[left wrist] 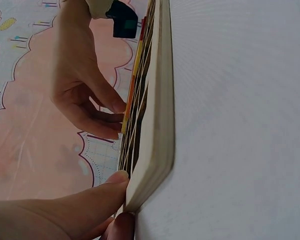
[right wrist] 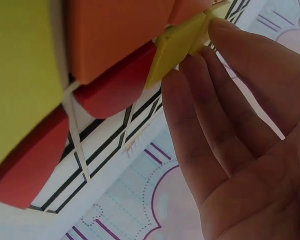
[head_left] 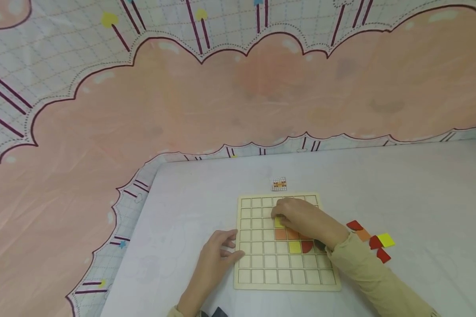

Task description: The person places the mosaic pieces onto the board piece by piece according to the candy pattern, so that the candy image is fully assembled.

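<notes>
Head view shows the right hand (head_left: 299, 216) over a pale grid board (head_left: 258, 275), its thumb and fingertips pinching a yellow tile (right wrist: 200, 40); whether that tile is fully seated cannot be told. The left hand (head_left: 218, 253) grips the board's rim on the side facing the bench's left edge, thumb on top.

To seat the tile well, the person would likely do best to square it to its cell, lower one edge against the divider, then press it flat, letting go straight upward so its neighbours are not dragged. A light left grip should stop the board sliding.

Among the board's shallow cells, a row holds orange tiles (head_left: 280, 234); the next row holds a yellow square (head_left: 295, 247) and a round-edged red piece (head_left: 307, 246). Loose tiles (head_left: 374, 242) lie on the bench (head_left: 174, 220), across the board from its left edge. A small patterned card (head_left: 279, 184) lies between the board and the bench's far edge.
</notes>
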A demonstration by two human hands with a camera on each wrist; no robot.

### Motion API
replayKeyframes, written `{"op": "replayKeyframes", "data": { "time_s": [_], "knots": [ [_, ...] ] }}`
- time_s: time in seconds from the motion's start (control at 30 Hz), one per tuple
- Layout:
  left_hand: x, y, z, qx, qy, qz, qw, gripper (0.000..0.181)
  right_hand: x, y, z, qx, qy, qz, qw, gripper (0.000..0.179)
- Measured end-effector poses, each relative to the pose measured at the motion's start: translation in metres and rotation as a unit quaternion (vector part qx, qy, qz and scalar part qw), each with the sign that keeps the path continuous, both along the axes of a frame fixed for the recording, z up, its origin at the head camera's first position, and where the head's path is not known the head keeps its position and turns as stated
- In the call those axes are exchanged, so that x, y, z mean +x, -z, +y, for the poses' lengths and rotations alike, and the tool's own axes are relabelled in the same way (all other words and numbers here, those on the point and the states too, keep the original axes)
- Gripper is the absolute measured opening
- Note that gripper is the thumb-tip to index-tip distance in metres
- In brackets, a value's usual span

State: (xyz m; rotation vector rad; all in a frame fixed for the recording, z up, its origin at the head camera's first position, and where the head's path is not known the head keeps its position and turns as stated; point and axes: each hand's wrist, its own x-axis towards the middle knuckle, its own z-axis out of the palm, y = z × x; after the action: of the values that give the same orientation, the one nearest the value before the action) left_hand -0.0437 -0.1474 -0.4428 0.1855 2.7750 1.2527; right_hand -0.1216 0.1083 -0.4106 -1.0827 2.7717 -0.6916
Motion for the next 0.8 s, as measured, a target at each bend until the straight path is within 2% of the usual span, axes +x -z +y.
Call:
{"op": "replayKeyframes", "data": {
  "time_s": [0.17,0.47,0.8],
  "knots": [
    [0.000,0.000,0.000,0.000,0.001,0.002,1.0000,0.052,-0.001,0.001,0.000,-0.003,-0.008,0.009,0.9999,0.017],
    [-0.002,0.000,0.000,0.000,0.005,0.006,1.0000,0.053,0.000,0.000,0.002,0.007,0.003,0.003,1.0000,0.014],
    [0.000,0.001,-0.002,0.003,0.003,0.006,1.0000,0.052,0.013,-0.011,0.018,0.028,0.029,0.010,0.9991,0.019]
  ]
}}
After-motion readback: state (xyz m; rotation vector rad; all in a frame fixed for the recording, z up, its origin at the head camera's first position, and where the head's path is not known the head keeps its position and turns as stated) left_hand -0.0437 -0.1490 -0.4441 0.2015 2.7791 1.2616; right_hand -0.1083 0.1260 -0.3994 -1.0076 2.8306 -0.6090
